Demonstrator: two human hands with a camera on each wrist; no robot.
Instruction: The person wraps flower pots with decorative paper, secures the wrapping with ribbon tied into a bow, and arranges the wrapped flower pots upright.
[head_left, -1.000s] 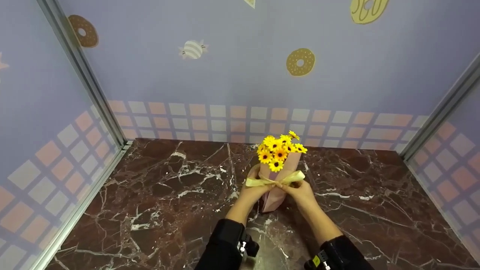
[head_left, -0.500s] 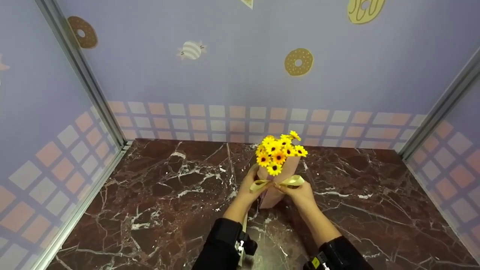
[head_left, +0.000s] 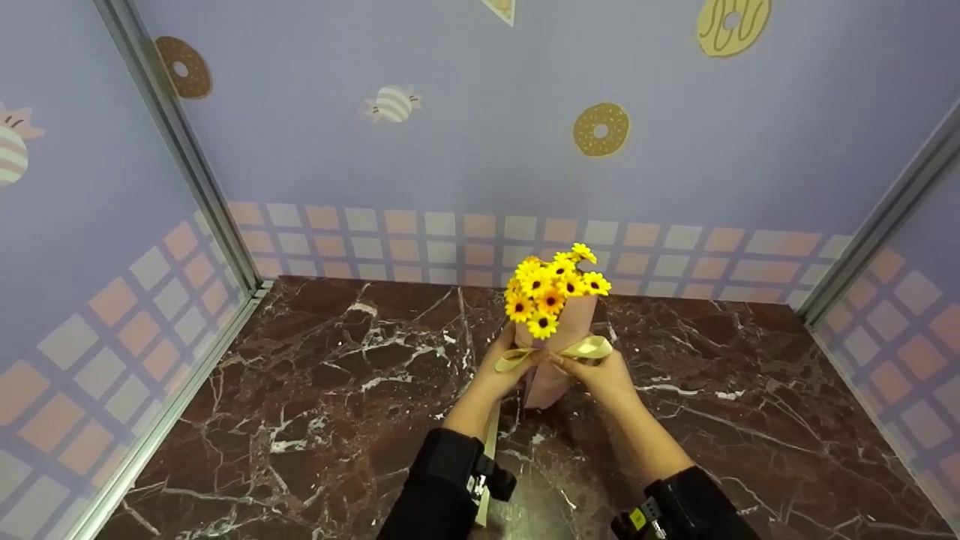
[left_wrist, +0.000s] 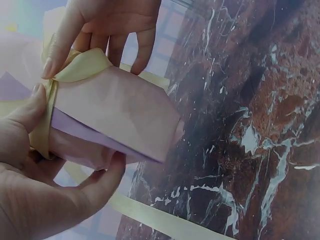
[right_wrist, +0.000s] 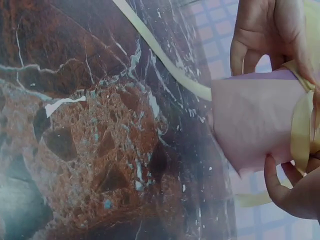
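A bouquet of yellow and orange artificial daisies (head_left: 541, 294) stands out of pinkish wrapping paper (head_left: 552, 387) with a lilac inner layer (left_wrist: 85, 127). A pale yellow satin ribbon (head_left: 588, 348) goes round its middle, with a loop on each side of the knot. My left hand (head_left: 498, 370) pinches the ribbon near the knot, its other fingers against the paper. From the other side my right hand (head_left: 604, 375) pinches it too, thumb close to the left thumb. In the left wrist view both thumbs meet at the knot, and the right fingers (left_wrist: 116, 50) reach behind the bundle.
A long ribbon tail (head_left: 489, 450) hangs down beside my left forearm. Under the bouquet is a dark red marbled tabletop (head_left: 337, 420). Printed panels form a back wall (head_left: 480, 150) and two side walls, joined by metal corner posts (head_left: 180, 142).
The left loop has become smaller and now droops. The long ribbon tail has come into view beside the left forearm. The bouquet has shifted slightly; both hands stay at the knot.
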